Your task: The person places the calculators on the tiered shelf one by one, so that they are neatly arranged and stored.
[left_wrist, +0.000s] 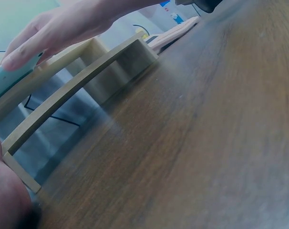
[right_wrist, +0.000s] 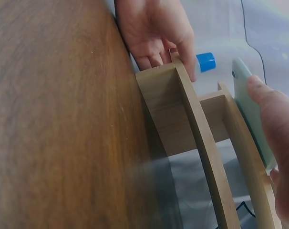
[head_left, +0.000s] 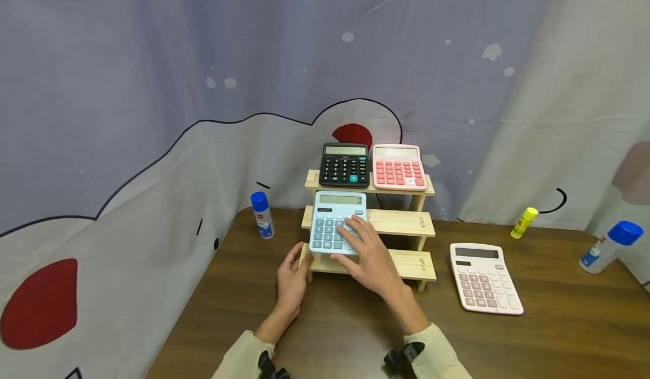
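A three-tier wooden stand [head_left: 401, 261] stands on the table. My left hand [head_left: 291, 283] grips the left end of its lowest tier, thumb on top and fingers around the side, as the right wrist view shows. A light blue calculator [head_left: 339, 199] leans upright at the left of the middle tier. My right hand [head_left: 373, 260] rests on it, fingers spread over the keys and thumb by its lower edge. On the top tier a black calculator [head_left: 344, 167] and a pink calculator [head_left: 398, 167] stand side by side.
A white calculator [head_left: 488, 283] lies on the brown table [head_left: 548, 334] right of the stand. Glue sticks with blue caps stand at the left [head_left: 263, 218] and far right [head_left: 609, 246]. A small yellow tube [head_left: 524, 223] is near the back edge. A patterned curtain [head_left: 254, 46] hangs behind.
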The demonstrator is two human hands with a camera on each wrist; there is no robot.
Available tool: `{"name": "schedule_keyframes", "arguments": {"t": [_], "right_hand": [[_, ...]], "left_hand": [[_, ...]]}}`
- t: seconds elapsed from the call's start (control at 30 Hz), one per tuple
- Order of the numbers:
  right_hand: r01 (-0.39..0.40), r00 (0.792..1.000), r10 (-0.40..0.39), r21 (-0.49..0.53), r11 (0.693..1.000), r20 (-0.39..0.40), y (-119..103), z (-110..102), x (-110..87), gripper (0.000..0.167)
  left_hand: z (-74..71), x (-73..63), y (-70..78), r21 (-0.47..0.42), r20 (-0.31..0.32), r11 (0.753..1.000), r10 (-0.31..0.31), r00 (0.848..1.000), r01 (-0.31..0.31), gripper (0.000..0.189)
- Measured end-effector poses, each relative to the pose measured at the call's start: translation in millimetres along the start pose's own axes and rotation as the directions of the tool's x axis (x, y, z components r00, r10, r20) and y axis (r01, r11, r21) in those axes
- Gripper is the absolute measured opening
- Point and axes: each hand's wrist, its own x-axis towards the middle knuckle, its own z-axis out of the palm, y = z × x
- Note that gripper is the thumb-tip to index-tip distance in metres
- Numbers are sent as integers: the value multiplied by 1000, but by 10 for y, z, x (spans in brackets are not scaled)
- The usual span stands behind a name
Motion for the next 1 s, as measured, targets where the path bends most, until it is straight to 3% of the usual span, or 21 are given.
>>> {"name": "schedule_keyframes", "arguments": {"t": [1.0], "right_hand": [[-28,1000,28,37,999,3,4,19,-12,61]], "left_hand": [[15,9,-1,6,11,1000,6,1000,-6,60]]}}
